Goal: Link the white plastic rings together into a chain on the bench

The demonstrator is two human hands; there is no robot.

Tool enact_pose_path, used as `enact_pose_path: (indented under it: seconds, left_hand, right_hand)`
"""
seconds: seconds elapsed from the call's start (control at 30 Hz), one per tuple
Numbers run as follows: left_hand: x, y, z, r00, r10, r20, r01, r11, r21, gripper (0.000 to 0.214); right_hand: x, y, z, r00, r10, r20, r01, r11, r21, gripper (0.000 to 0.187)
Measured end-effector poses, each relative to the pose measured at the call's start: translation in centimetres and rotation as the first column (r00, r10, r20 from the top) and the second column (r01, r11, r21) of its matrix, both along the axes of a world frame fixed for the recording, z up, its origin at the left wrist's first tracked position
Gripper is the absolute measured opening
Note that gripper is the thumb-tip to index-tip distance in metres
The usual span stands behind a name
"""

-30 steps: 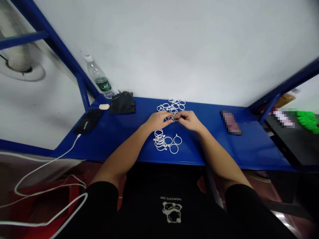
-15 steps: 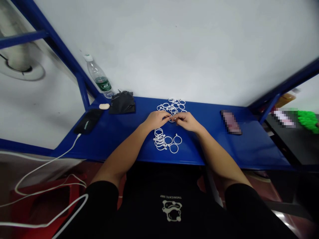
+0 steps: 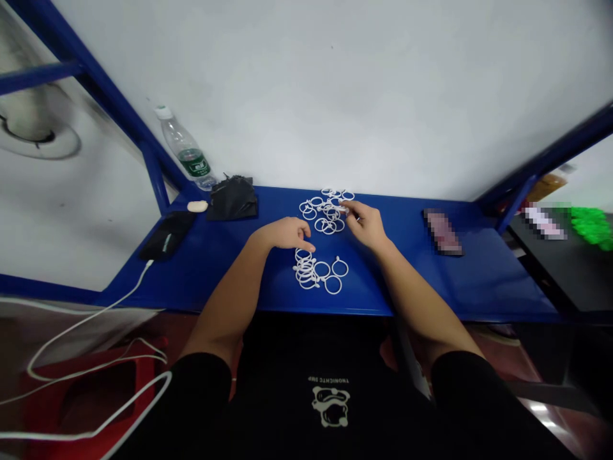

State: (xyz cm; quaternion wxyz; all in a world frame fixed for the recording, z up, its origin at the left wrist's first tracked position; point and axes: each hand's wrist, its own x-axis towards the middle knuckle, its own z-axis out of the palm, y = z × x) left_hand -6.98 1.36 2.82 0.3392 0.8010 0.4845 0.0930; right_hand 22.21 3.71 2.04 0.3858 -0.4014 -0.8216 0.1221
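Observation:
Thin white rings, each with a small knob or eyelet, lie in two groups on a blue tabletop [image 3: 230,262]. My right hand [image 3: 366,225] is at the right side of the back group of rings [image 3: 326,225]. Its thumb and forefinger close on a white ring there, partly hidden by the fingers. My left hand [image 3: 288,234] hovers just above and left of the front group of rings [image 3: 322,271], thumb and fingers curved and apart, holding nothing. Several front rings overlap in a stack at the left; a few lie flat beside it.
A bottle with a green label [image 3: 194,163] leans at the back left, beside a crumpled black bag [image 3: 234,198]. A pale oval object [image 3: 197,206] and a black device [image 3: 167,235] with a white cable [image 3: 129,291] lie further left. A blurred-out phone [image 3: 443,231] lies right.
My hands, earlier together over the back rings, have parted. The left moved left and toward me, its fingers opening; the right moved slightly right and back onto a ring.

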Motion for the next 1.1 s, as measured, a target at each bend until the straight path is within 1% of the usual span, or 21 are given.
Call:
enact_pose_path:
  seconds: [0.07,0.1,0.2,0.27,0.33,0.4,0.47,0.53,0.6,0.63,0.7,0.77,0.83,0.9,1.0,1.1]
  left_hand:
    - [-0.2,0.1,0.1,0.998,-0.029,-0.058,0.025,0.997,-0.073,0.057]
    - [-0.1,0.1,0.2,0.997,-0.034,-0.073,0.027,0.995,-0.095,0.053]
    - [0.4,0.0,0.3,0.996,-0.026,-0.079,0.019,0.995,-0.097,0.026]
    - [0.8,-0.2,0.4,0.999,0.004,-0.045,-0.005,1.0,-0.026,0.019]
    - [1.2,-0.2,0.4,0.997,0.077,0.033,-0.08,0.992,0.095,0.016]
    - [1.6,-0.2,0.2,0.976,0.175,0.131,-0.201,0.956,0.215,0.013]
    - [2.2,-0.2,-0.1,0.94,0.255,0.228,-0.317,0.899,0.303,0.009]
    - [2.9,-0.3,-0.4,0.916,0.27,0.295,-0.368,0.86,0.353,0.022]
    - [3.6,-0.5,-0.8,0.923,0.24,0.302,-0.352,0.845,0.403,0.034]
    - [4.0,-0.7,-1.0,0.93,0.224,0.292,-0.337,0.836,0.434,0.033]
    - [4.6,-0.9,-1.2,0.941,0.2,0.275,-0.317,0.808,0.497,0.023]
    - [4.8,-1.1,-1.5,0.943,0.188,0.274,-0.313,0.778,0.545,0.017]
    - [4.8,-1.2,-1.7,0.944,0.178,0.278,-0.312,0.758,0.573,0.017]
    - [4.7,-1.1,-1.8,0.95,0.157,0.272,-0.293,0.751,0.591,0.017]
    - [4.7,-1.0,-2.1,0.956,0.139,0.257,-0.273,0.738,0.617,0.017]
    - [4.8,-1.0,-2.2,0.953,0.153,0.263,-0.29,0.715,0.636,0.017]
  right_hand:
    - [-0.1,0.2,-0.5,0.998,-0.014,0.065,0.012,0.999,0.035,0.052]
    - [-0.1,0.4,-0.7,0.995,-0.01,0.1,0.006,0.999,0.041,0.053]
    - [-0.1,0.7,-1.1,0.985,0.002,0.171,-0.01,0.999,0.043,0.047]
    - [-0.2,0.5,-0.9,0.985,0.032,0.172,-0.04,0.998,0.044,0.04]
    - [-0.5,-0.1,-0.5,0.983,0.097,0.156,-0.105,0.994,0.042,0.036]
    - [-1.0,-1.0,0.0,0.975,0.163,0.153,-0.169,0.985,0.03,0.036]
    - [-1.6,-1.8,0.3,0.964,0.204,0.168,-0.207,0.978,0.002,0.04]
    - [-2.1,-2.3,0.4,0.961,0.213,0.175,-0.212,0.977,-0.025,0.043]
    - [-2.4,-2.5,0.3,0.97,0.183,0.158,-0.179,0.983,-0.039,0.042]
    - [-2.4,-2.5,0.2,0.976,0.162,0.145,-0.157,0.987,-0.043,0.04]
    - [-2.4,-2.3,0.1,0.983,0.129,0.127,-0.123,0.991,-0.057,0.037]
    - [-2.3,-2.0,0.0,0.984,0.125,0.129,-0.114,0.99,-0.089,0.036]
    - [-2.2,-1.8,0.0,0.981,0.146,0.129,-0.13,0.983,-0.128,0.033]
    - [-2.1,-1.6,-0.1,0.976,0.187,0.115,-0.168,0.974,-0.154,0.028]
    - [-2.0,-1.6,-0.1,0.967,0.241,0.082,-0.226,0.96,-0.166,0.023]
    - [-1.9,-1.7,-0.2,0.966,0.252,0.057,-0.24,0.957,-0.162,0.023]
